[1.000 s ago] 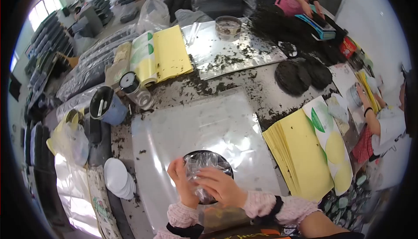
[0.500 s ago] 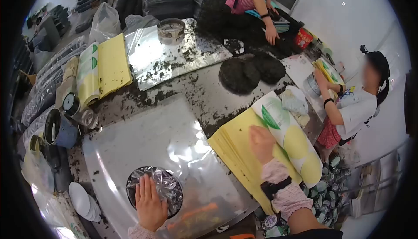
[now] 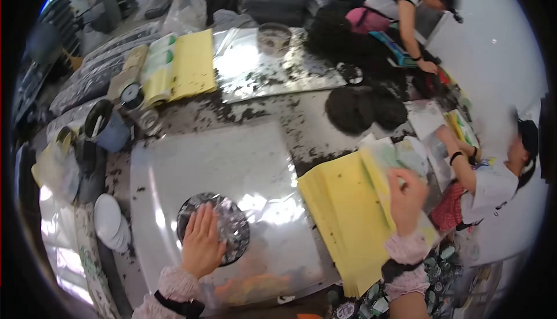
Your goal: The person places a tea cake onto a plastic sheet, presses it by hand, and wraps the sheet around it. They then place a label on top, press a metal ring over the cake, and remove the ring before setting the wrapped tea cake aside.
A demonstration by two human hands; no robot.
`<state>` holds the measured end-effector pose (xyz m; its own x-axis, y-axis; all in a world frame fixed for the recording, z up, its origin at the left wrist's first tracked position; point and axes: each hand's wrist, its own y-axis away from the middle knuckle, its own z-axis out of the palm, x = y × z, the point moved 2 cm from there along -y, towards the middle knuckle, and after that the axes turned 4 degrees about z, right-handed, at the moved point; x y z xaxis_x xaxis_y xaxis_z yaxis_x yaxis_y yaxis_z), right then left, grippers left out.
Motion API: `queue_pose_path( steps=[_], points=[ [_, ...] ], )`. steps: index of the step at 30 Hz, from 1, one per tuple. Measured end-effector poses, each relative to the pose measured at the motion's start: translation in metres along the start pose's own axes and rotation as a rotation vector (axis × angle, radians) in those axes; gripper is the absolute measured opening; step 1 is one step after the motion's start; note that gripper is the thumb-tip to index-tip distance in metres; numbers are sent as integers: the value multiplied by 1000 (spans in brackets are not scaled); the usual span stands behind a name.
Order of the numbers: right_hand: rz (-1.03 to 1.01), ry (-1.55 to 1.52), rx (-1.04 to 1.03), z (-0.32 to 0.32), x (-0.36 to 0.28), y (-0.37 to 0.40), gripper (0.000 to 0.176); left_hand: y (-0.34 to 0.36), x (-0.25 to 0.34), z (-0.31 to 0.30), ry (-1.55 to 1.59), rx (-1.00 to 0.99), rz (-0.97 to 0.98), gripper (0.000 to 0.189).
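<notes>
My left hand (image 3: 203,240) lies flat, fingers stretched out, on a round dark disc (image 3: 232,226) wrapped in crinkled clear film. The disc rests on a large transparent plastic sheet (image 3: 214,156) on the table. At the right, my right hand (image 3: 408,200) is closed, with thumb and fingers pinched at the edge of a raised yellow paper sheet (image 3: 380,174). Motion blurs the fingertips a little. Under it lies a stack of yellow sheets (image 3: 339,214), spread like fanned pages. A pale printed sheet (image 3: 412,155) shows behind my right hand.
Dark loose piles (image 3: 362,110) stand beyond the sheets. A blue-grey bucket (image 3: 110,130) and stacked white discs (image 3: 110,220) are at the left. A steel ring (image 3: 274,39) sits on a far sheet. Two co-workers, one beside a person in a white shirt (image 3: 493,185), work at the right.
My right hand has moved right across the yellow stack, and a sheet edge now stands raised by it. My left hand stays on the film-wrapped disc. The view has shifted; the far co-worker leans lower.
</notes>
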<state>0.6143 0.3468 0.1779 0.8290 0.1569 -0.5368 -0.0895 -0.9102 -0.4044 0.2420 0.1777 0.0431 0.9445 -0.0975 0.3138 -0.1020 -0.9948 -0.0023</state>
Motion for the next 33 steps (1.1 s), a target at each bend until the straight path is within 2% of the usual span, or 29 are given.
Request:
queue_pose_path(
  steps=[2,3,5,6,7,8,10,13,14,16,17,18,20,21,22,24,25,27,30,33],
  points=[
    [-78,-366,-25,-10,-52,32,22,2,-1,1,-33,16,11,73],
    [-223,-448,-100,22,-59,47,31,2,-2,1,-28,31,23,72],
    [-436,-340,-381,83,-83,84,63,6,-4,4,-34,42,34,73],
    [-493,-144,-586,107,-99,109,74,5,-5,5,-34,56,45,73],
    [-592,-257,-609,139,-97,143,77,5,-5,5,-56,89,42,67],
    [-691,-375,-632,165,-96,165,80,6,-13,14,60,101,119,58],
    [-790,-287,-677,175,-114,172,87,14,-24,35,310,269,212,50],
    [-869,-92,-774,169,-126,180,94,22,-21,27,455,157,110,50],
    [-892,-12,-799,164,-127,176,95,23,-22,23,483,175,107,50],
    [-801,-280,-857,164,-129,166,96,17,-19,19,556,258,88,50],
    [-725,-440,-865,172,-135,159,95,17,-18,17,769,236,8,52],
    [-634,-600,-865,181,-139,157,95,18,-16,14,819,214,-25,51],
    [-425,-752,-910,223,-145,162,91,18,-15,9,908,171,-87,50],
    [-322,-834,-921,235,-152,161,89,22,-21,9,1111,252,-115,53],
    [-504,-673,-894,232,-155,165,86,27,-28,9,1310,337,-143,55],
    [-869,-323,-823,219,-159,172,81,23,-40,2,1244,434,-91,60],
    [-926,-230,-802,222,-161,178,81,23,-42,-10,979,413,-20,63],
    [-837,-210,-898,233,-159,185,80,22,-43,-24,465,344,107,69],
    [-734,-202,-951,241,-157,193,81,-14,-30,-4,163,33,193,73],
    [-663,-236,-990,252,-153,192,83,-26,-31,3,164,-14,159,78]
  ],
)
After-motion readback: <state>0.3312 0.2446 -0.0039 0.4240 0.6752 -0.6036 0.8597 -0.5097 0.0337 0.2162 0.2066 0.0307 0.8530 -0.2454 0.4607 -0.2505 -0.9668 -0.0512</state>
